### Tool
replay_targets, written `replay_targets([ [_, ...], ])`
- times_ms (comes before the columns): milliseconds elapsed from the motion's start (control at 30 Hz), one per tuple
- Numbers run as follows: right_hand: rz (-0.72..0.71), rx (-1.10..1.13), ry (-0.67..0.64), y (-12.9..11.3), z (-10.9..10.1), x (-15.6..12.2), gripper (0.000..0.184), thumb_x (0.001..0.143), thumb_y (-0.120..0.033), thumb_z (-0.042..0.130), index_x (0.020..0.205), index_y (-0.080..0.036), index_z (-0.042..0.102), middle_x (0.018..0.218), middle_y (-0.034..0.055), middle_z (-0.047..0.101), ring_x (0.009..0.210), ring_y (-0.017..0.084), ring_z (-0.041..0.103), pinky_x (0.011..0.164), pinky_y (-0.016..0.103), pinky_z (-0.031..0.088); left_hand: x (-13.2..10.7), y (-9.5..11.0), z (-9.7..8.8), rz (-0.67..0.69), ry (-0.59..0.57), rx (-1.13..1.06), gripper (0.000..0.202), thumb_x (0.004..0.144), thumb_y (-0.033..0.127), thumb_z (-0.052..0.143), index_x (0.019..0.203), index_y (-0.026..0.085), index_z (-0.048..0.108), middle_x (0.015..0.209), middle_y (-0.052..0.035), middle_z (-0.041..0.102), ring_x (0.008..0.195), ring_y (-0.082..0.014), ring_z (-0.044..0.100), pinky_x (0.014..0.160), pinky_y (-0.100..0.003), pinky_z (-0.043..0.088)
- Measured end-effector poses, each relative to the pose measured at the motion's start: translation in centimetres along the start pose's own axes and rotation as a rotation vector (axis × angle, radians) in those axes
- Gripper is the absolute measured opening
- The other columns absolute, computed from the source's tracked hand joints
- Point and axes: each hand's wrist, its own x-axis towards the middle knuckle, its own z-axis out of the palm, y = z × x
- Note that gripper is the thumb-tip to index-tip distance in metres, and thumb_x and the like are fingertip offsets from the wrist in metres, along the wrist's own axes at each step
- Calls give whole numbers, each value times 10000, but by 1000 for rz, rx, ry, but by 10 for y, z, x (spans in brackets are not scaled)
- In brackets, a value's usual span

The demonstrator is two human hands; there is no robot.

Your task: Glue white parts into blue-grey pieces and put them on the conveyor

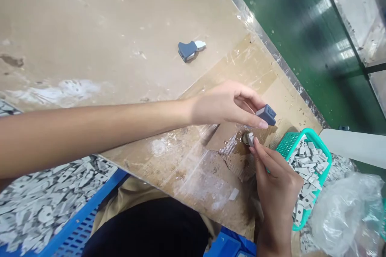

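head view: our left hand (224,104) pinches a blue plastic housing (265,114) and our right hand (276,192) pinches a small grey piece (250,139), held close together above the table (90,28), with a green basket (289,146) of grey pieces set within easy reach beside the right hand.

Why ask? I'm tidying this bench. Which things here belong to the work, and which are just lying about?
Belonging:
dark blue plastic part in the left hand
small grey-white piece in the right hand
teal plastic basket of grey-white pieces
blue crate of similar pieces
blue-and-white part on the board

Apparently lying about:
crumpled clear plastic bag
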Motion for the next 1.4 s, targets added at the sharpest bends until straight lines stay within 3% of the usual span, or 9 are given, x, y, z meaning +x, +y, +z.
replay_targets([
  [167,-37,-43,3,2,1,-1,266,963,-185,601,1186,-254,728,1003,45,781,845,171,740,773,292,614,0,-6,-4,20,-78,-8,220,654,139,824,862,138,752,876,-26,768,836,-179,739,821,-290,606],
  [300,-50,-61,13,3,2,-1,253,962,-185,601,1172,-234,734,1017,40,779,852,159,739,795,266,601,1,-9,-5,33,-120,23,279,672,179,831,931,122,743,919,-48,766,893,-178,731,899,-320,584],
  [467,-47,-71,-3,3,2,-2,288,979,-159,549,1199,-234,720,1043,48,769,891,161,732,798,258,593,1,-9,-4,27,-59,53,251,675,159,825,902,105,732,891,-51,757,913,-178,719,931,-342,572],
  [667,-39,-14,37,1,-1,-3,310,970,-137,556,1214,-246,712,1056,49,760,912,161,726,823,267,592,-1,-12,3,65,-9,40,200,640,75,806,812,96,706,812,-42,748,809,-167,731,888,-332,599],
  [800,-1,101,147,-3,-5,-4,383,923,-81,615,1238,-284,695,1055,30,757,894,161,724,816,287,594,-5,-15,10,125,4,8,192,632,15,764,781,112,692,797,-29,753,790,-163,742,853,-295,616],
  [1033,-21,274,461,-10,-6,-5,512,857,53,610,1163,-339,730,982,-5,754,822,176,711,722,347,588,-12,-25,15,91,-80,37,197,717,14,675,842,153,739,806,-8,772,745,-144,755,738,-210,628],
  [1133,-66,310,448,-11,-6,-4,509,855,58,601,1174,-317,728,979,9,756,835,193,714,700,363,592,-15,-28,18,57,-125,13,212,737,10,646,846,165,743,818,1,775,715,-133,754,697,-183,624],
  [1400,-88,311,341,-11,-6,-1,495,888,29,580,1202,-330,713,980,27,745,840,183,711,673,335,596,-21,-23,26,78,-72,58,253,708,-36,593,783,158,737,791,9,768,668,-128,749,654,-165,617],
])
